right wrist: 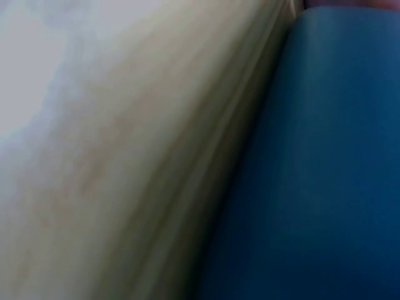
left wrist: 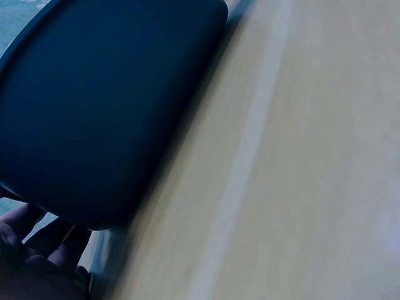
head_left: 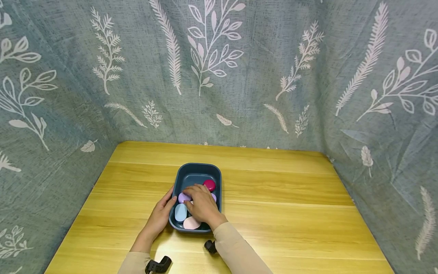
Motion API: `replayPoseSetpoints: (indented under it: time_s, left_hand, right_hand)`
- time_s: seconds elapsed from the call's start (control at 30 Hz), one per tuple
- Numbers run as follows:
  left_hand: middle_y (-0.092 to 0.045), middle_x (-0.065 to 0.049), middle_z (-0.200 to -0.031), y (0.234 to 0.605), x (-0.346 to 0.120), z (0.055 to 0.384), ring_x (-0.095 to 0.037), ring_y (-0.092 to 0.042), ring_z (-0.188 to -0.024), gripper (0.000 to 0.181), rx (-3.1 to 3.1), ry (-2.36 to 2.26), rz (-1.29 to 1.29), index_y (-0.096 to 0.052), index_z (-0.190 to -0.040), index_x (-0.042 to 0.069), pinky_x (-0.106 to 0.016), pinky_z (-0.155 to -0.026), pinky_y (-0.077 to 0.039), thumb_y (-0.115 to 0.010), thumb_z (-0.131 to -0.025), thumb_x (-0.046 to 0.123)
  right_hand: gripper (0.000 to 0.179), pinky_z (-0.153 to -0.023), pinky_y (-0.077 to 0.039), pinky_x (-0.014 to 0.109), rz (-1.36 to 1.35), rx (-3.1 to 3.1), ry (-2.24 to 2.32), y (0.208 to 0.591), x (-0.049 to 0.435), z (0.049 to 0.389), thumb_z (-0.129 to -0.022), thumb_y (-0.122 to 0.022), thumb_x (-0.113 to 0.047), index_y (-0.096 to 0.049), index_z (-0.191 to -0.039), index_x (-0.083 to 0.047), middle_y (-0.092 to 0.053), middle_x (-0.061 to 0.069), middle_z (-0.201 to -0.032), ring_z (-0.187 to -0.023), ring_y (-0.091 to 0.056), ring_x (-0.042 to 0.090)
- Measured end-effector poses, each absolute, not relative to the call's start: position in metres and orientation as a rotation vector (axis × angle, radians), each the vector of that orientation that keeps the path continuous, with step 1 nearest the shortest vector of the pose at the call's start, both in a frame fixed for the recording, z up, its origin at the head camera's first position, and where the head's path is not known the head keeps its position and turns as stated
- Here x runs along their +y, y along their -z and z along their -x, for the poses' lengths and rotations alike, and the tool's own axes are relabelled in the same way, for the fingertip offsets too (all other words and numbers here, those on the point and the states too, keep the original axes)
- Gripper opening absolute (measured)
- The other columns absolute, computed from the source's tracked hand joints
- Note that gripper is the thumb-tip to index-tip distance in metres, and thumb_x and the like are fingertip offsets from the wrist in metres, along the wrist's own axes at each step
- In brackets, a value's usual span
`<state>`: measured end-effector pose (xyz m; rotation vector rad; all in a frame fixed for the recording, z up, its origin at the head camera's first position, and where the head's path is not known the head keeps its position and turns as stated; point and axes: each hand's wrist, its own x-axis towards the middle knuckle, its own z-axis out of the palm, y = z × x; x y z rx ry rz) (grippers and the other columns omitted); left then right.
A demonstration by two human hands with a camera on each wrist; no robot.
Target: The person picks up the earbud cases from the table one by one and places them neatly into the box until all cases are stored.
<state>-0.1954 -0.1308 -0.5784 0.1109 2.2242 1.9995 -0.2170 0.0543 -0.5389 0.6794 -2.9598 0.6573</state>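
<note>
A dark blue rectangular bin (head_left: 196, 166) with rounded corners sits on the table. My left hand (head_left: 158, 217) grips its left wall, thumb at the rim and fingers outside; the left wrist view shows those fingers by the bin's dark outer side. My right hand (head_left: 202, 203) reaches down inside, over smooth rounded pieces. Nearest its fingertips is a lilac piece (head_left: 183, 198); whether it pinches anything is hidden. Around it lie a magenta round piece (head_left: 209, 185), a light blue oblong piece (head_left: 181, 212), a pale pink piece (head_left: 191, 223) and another lilac piece (head_left: 214, 197), partly covered by the hand.
The wooden table (head_left: 273, 213) extends on both sides of the bin. Leaf-patterned grey-green cloth (head_left: 253, 76) hangs behind it and at both sides. Black wrist mounts (head_left: 158, 265) jut from the sleeves near the front.
</note>
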Motion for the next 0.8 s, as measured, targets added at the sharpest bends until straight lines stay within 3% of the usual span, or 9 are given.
replayPoseSetpoints:
  time_s: [0.8]
  left_hand:
    - [-0.029, -0.013, -0.17, 0.5786, -0.131, 0.1943, -0.033, -0.023, -0.158, 0.057, 2.227, -2.005, -0.11, -0.034, -0.164, 0.018, -0.054, -0.128, -0.02, -0.048, -0.111, 0.035]
  right_hand:
    - [0.037, -0.127, -0.029, 0.048, -0.675, -2.938, -0.757, 0.538, 0.0541, 0.2184, -0.101, -0.067, -0.028, -0.068, -0.137, -0.017, -0.062, 0.001, -0.146, -0.142, -0.051, 0.024]
